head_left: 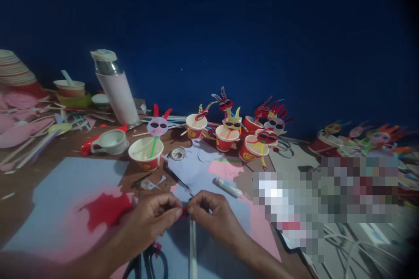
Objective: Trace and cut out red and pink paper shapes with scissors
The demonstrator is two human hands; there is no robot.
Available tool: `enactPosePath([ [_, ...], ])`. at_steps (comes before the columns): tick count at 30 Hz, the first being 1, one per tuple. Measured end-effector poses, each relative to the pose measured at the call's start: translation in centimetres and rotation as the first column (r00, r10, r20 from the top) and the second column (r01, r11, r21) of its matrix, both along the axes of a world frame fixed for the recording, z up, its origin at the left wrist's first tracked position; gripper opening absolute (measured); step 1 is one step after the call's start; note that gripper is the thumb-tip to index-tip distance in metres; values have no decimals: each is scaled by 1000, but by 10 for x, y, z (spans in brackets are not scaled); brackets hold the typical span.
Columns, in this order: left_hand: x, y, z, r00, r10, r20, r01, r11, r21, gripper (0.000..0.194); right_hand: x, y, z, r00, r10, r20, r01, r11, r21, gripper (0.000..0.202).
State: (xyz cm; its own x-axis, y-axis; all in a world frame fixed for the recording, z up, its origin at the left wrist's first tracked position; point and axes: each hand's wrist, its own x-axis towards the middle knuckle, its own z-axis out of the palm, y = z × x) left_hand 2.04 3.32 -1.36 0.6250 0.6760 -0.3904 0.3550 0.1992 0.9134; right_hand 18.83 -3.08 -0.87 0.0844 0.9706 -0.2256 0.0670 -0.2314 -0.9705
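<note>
My left hand [159, 214] and my right hand [214, 214] meet above the work surface, thumbs and fingertips pinched together. Between them is a small dark red piece [184, 212], mostly covered by the fingers. A pale, straw-like strip [193, 248] runs from below the fingertips toward the bottom edge; whether it is attached to the red piece I cannot tell. Black-handled scissors [152, 261] lie beneath my left wrist. Left of that forearm rests a jagged red paper cutout [106, 209] on a pale blue sheet [62, 183].
Red and white paper cups [147, 163] bearing paper faces on straws stand in the back. A tilted flask [116, 93], a grey mug [113, 141] and stacked cups [16, 72] are left. A roll of tape [177, 154] and a glue tube [229, 186] lie nearer. Cables [350, 244] cross the right.
</note>
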Motion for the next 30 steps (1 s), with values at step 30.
enactPosePath([
  [30,-2,-9,6,987,-156,-23,151,890,430,18,45,-27,-19,482,-299,823,-364,786,499,13],
])
